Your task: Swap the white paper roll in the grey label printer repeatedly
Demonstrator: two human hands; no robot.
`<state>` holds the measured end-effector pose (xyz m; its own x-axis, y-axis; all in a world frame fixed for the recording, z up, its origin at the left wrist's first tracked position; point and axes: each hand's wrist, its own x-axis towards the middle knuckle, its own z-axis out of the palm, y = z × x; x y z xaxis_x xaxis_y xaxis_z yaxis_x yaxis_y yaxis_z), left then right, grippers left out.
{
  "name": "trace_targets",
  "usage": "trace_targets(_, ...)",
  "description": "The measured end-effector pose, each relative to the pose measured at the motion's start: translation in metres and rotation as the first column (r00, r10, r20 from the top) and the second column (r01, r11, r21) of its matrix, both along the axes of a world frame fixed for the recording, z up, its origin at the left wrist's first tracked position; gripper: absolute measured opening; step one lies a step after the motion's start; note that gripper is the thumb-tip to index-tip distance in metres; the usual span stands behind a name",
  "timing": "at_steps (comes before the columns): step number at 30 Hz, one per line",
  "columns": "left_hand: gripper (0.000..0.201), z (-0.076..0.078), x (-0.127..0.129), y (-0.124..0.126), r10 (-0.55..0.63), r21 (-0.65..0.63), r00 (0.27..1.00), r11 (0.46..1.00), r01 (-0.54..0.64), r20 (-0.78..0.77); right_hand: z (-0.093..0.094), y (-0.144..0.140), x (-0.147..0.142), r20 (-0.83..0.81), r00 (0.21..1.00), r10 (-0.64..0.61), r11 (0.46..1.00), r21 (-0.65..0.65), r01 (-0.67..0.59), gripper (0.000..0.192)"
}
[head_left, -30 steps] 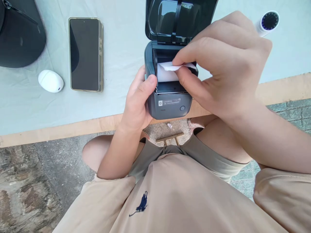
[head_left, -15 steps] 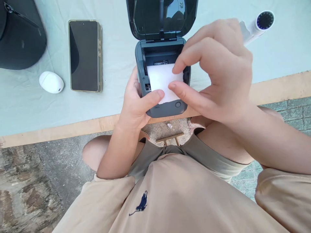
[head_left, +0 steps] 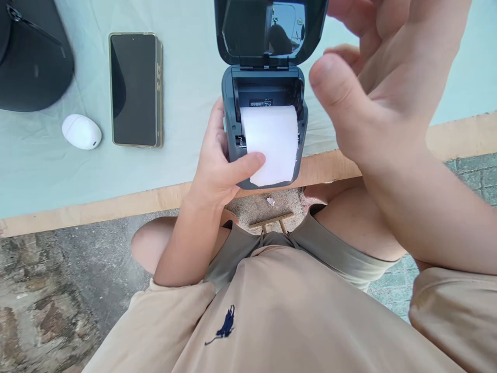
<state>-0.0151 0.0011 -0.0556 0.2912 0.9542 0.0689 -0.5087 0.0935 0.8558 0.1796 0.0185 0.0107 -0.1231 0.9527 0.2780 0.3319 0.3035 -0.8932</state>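
Observation:
My left hand grips the left side of a small dark grey label printer, its thumb pressing on the white paper roll inside. The paper's loose end reaches over the printer's front edge and covers the power button. The dark see-through lid stands raised at the back. My right hand is off to the right of the printer, thumb and fingers apart, holding nothing that I can see. Its fingertips are partly hidden behind the lid and cut off by the top of the view.
A phone lies face up on the cloth-covered table, with a white earbud case to its left. A black zipped bag sits at the far left. The table's wooden edge runs above my knees.
My right hand has left the paper and moved up and right, its fingers spreading. More paper now extends over the printer's front. The printer has shifted slightly right in my left hand.

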Motion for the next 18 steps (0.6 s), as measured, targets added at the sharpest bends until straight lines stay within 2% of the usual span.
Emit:
trace_targets(2, 0.059, 0.000, -0.001, 0.001, 0.009, 0.018, 0.999, 1.000, -0.008, -0.046, 0.002, 0.000, -0.003, -0.001, 0.998, -0.070, 0.997, 0.042, 0.070, 0.031)
trace_targets(4, 0.060, 0.000, -0.001, 0.002, 0.003, 0.034, 0.995, 0.999, 0.000, -0.099, 0.004, 0.000, -0.005, 0.012, 0.997, -0.079, 0.994, 0.078, 0.077, 0.021)
trace_targets(6, 0.062, -0.003, -0.002, 0.004, -0.006, 0.034, 0.992, 0.999, 0.010, -0.129, 0.005, 0.000, -0.004, 0.078, 0.996, -0.040, 0.990, 0.137, 0.030, 0.019)
trace_targets(11, 0.080, -0.015, -0.002, 0.005, -0.012, 0.108, 1.000, 0.994, 0.015, -0.027, -0.002, 0.005, 0.005, 0.215, 0.969, 0.123, 0.964, 0.205, -0.168, 0.026)
trace_targets(15, 0.076, -0.012, -0.002, 0.003, -0.021, 0.015, 0.998, 1.000, 0.022, -0.067, -0.011, 0.006, 0.008, 0.250, 0.944, 0.217, 0.944, 0.192, -0.267, 0.024)
trace_targets(18, 0.075, -0.008, -0.002, 0.003, 0.001, 0.023, 0.995, 1.000, 0.001, -0.104, -0.015, 0.005, 0.009, 0.286, 0.931, 0.228, 0.949, 0.150, -0.278, 0.026)
